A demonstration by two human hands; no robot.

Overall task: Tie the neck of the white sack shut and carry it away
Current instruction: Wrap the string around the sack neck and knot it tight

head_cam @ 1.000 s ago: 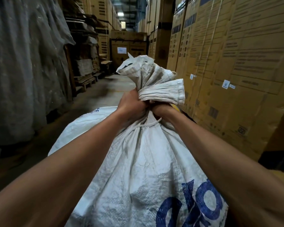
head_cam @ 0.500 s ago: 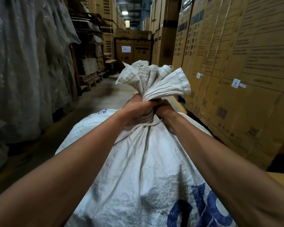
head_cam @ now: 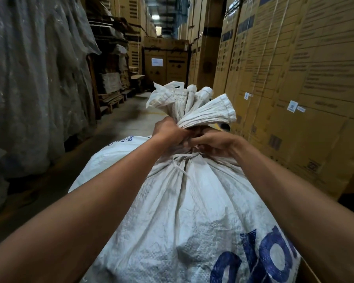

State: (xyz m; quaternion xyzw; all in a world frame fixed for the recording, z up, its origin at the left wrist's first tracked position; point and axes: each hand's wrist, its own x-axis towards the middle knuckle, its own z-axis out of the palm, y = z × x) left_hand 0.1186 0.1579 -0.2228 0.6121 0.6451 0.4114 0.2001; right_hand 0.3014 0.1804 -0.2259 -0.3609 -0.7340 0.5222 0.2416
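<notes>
Sack [head_cam: 192, 211] neck gripped by left hand [head_cam: 168, 131], right hand [head_cam: 215, 142].

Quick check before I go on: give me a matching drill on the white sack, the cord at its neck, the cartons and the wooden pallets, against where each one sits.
Things:
1. white sack
2. cord
3. stacked cartons
4. wooden pallets

Places:
A. along the aisle's right side
B. wound round the gathered neck, below both hands
C. centre foreground, blue print at lower right
D. left of the aisle, farther back

Pairs: 1-C, 2-B, 3-A, 4-D
</notes>
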